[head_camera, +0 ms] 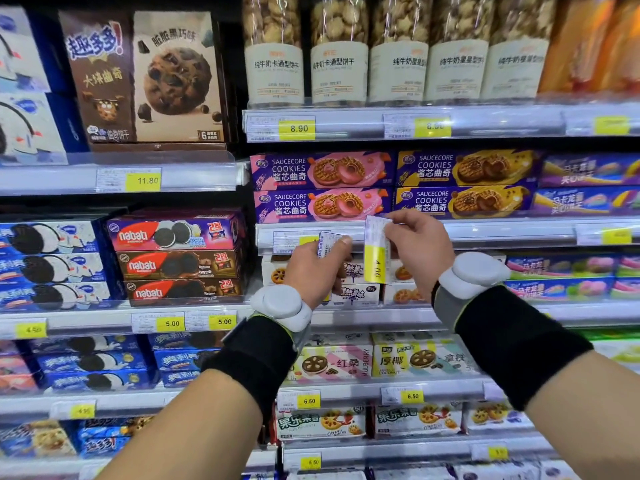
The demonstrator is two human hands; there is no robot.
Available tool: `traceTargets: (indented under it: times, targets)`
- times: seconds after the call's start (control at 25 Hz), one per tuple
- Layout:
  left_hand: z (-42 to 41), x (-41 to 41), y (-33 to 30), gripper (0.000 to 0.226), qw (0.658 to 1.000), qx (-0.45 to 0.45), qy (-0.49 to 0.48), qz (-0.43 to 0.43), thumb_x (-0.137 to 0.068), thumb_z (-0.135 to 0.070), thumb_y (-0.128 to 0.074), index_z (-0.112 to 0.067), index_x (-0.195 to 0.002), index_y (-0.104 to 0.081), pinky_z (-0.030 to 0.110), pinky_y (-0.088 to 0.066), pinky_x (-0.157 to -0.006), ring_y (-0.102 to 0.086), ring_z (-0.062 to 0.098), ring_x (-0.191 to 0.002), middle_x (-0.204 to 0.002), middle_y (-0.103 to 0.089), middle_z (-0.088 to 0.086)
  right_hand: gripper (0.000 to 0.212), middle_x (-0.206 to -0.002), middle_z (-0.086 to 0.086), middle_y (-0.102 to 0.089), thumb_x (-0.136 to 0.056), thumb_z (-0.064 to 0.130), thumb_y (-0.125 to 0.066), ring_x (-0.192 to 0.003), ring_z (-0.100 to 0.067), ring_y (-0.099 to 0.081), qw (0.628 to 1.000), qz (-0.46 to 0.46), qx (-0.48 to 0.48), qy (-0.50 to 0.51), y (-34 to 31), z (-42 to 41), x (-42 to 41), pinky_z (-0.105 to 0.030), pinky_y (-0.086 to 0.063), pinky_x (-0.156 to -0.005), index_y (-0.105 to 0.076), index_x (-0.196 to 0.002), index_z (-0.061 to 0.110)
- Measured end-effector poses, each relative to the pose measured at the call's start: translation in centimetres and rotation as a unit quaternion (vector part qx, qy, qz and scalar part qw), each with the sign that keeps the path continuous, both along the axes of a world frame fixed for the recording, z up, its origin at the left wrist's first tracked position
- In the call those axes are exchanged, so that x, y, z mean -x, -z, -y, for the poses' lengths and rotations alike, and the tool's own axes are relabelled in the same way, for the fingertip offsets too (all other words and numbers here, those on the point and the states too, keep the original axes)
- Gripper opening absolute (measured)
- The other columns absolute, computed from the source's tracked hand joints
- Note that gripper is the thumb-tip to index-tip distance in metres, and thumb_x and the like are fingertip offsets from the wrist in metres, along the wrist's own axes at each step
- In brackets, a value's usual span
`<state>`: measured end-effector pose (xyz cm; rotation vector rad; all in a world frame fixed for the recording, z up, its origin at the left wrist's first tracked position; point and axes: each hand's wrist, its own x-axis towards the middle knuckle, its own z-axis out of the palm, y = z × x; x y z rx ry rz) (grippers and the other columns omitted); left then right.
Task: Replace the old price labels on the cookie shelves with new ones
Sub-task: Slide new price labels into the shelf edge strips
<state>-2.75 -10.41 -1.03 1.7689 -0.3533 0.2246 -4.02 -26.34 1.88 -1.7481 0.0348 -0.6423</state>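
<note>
My right hand (419, 251) pinches a white and yellow price label (375, 252) by its top edge; the label hangs vertically in front of the shelf rail (485, 233) under the Saucecore cookie boxes (322, 202). My left hand (317, 268) grips a small stack of price labels (327, 244) between thumb and fingers, held up against the same rail. Behind that hand a label (287, 241) sits in the rail, partly covered. Both wrists wear white sensor pucks and black bands.
Shelves of cookie boxes fill the view, each with a clear rail carrying yellow price labels such as 8.90 (297, 128), 11.80 (143, 181), 5.00 (169, 323) and 6.50 (308, 400). Nabati boxes (176, 258) stand to the left of my hands.
</note>
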Motion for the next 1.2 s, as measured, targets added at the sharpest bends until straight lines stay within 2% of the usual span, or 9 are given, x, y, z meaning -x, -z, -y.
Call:
traceTargets:
  times: [0.08, 0.24, 0.44, 0.56, 0.64, 0.76, 0.84, 1.0, 1.2]
  targets:
    - [0.6, 0.0, -0.2, 0.030, 1.000, -0.001, -0.013, 0.007, -0.087, -0.045, -0.061, -0.021, -0.070, -0.058, 0.026, -0.038, -0.047, -0.049, 0.021, -0.049, -0.055, -0.054, 0.000, 0.020, -0.069, -0.008, -0.063, -0.086, 0.015, -0.054, -0.058, -0.026, -0.050, 1.000, 0.002, 0.020, -0.011, 0.3, 0.5, 0.0, -0.037, -0.045, -0.058, -0.070, -0.084, 0.027]
    - [2.4, -0.2, -0.4, 0.024, 0.999, 0.024, 0.021, 0.012, -0.087, -0.029, -0.066, -0.023, -0.065, -0.056, 0.032, -0.038, -0.053, -0.044, 0.021, -0.050, -0.051, -0.049, -0.002, 0.020, -0.057, -0.001, -0.048, -0.089, 0.014, -0.058, -0.049, -0.019, -0.038, 0.992, 0.010, 0.098, -0.074, 0.5, 1.3, 0.5, -0.027, -0.032, -0.049, -0.068, -0.099, 0.027]
    - [4.5, -0.4, -0.8, 0.018, 0.995, 0.093, 0.036, 0.001, -0.088, -0.015, -0.064, -0.010, -0.071, -0.059, 0.029, -0.045, -0.047, -0.053, 0.019, -0.045, -0.053, -0.060, 0.004, 0.008, -0.060, 0.004, -0.057, -0.085, 0.027, -0.063, -0.052, -0.013, -0.048, 0.992, -0.023, 0.119, -0.041, 0.4, 3.4, 0.7, -0.027, -0.040, -0.053, -0.066, -0.092, 0.024]
    - [5.4, -1.2, -1.0, 0.020, 0.991, 0.133, 0.022, 0.006, -0.089, -0.014, -0.062, -0.007, -0.071, -0.062, 0.033, -0.049, -0.048, -0.058, 0.027, -0.050, -0.060, -0.064, 0.016, 0.007, -0.067, 0.000, -0.061, -0.085, 0.021, -0.062, -0.057, -0.013, -0.051, 0.991, -0.029, 0.125, -0.021, 0.5, 4.9, 0.9, -0.025, -0.042, -0.054, -0.066, -0.079, 0.019]
    - [6.5, -1.4, -1.1, 0.018, 0.993, 0.115, 0.019, 0.013, -0.088, -0.017, -0.064, -0.008, -0.072, -0.064, 0.031, -0.047, -0.049, -0.057, 0.025, -0.049, -0.061, -0.066, 0.013, 0.009, -0.068, 0.000, -0.062, -0.085, 0.019, -0.062, -0.059, -0.014, -0.052, 0.990, -0.021, 0.137, -0.003, 0.4, 6.3, 0.8, -0.026, -0.043, -0.055, -0.066, -0.078, 0.018]
    - [7.3, -1.8, -1.4, 0.013, 0.998, -0.003, -0.023, 0.065, -0.082, -0.027, -0.069, -0.022, -0.072, -0.063, 0.023, -0.042, -0.052, -0.054, 0.009, -0.050, -0.057, -0.061, -0.007, 0.009, -0.069, 0.001, -0.063, -0.085, 0.021, -0.062, -0.063, -0.017, -0.055, 0.987, -0.008, 0.156, 0.027, -0.3, 8.5, 0.4, -0.033, -0.047, -0.059, -0.067, -0.078, 0.021]
    - [7.7, -2.3, -1.8, 0.011, 0.984, -0.111, -0.050, 0.130, -0.079, -0.027, -0.069, -0.022, -0.075, -0.061, 0.026, -0.040, -0.053, -0.054, 0.014, -0.057, -0.058, -0.056, -0.006, 0.009, -0.068, 0.003, -0.062, -0.086, 0.021, -0.062, -0.061, -0.016, -0.053, 0.987, -0.002, 0.154, 0.049, -0.7, 10.1, 0.0, -0.029, -0.044, -0.057, -0.068, -0.080, 0.021]
    - [8.6, -3.2, -2.6, 0.019, 0.928, -0.276, -0.075, 0.239, -0.081, -0.027, -0.069, -0.015, -0.093, -0.060, 0.036, -0.044, -0.065, -0.055, 0.024, -0.075, -0.076, -0.057, 0.001, 0.008, -0.072, 0.004, -0.064, -0.085, 0.020, -0.062, -0.063, -0.016, -0.054, 0.983, -0.011, 0.162, 0.086, -1.1, 12.1, -1.1, -0.032, -0.047, -0.063, -0.070, -0.084, 0.021]
    - [9.6, -4.2, -2.3, 0.029, 0.856, -0.412, -0.112, 0.292, -0.082, -0.036, -0.067, -0.015, -0.098, -0.055, 0.042, -0.044, -0.078, -0.053, 0.029, -0.092, -0.094, -0.060, 0.006, 0.008, -0.071, 0.004, -0.064, -0.085, 0.020, -0.062, -0.064, -0.015, -0.055, 0.980, -0.012, 0.175, 0.095, -1.0, 12.4, -2.0, -0.029, -0.046, -0.063, -0.070, -0.083, 0.020]
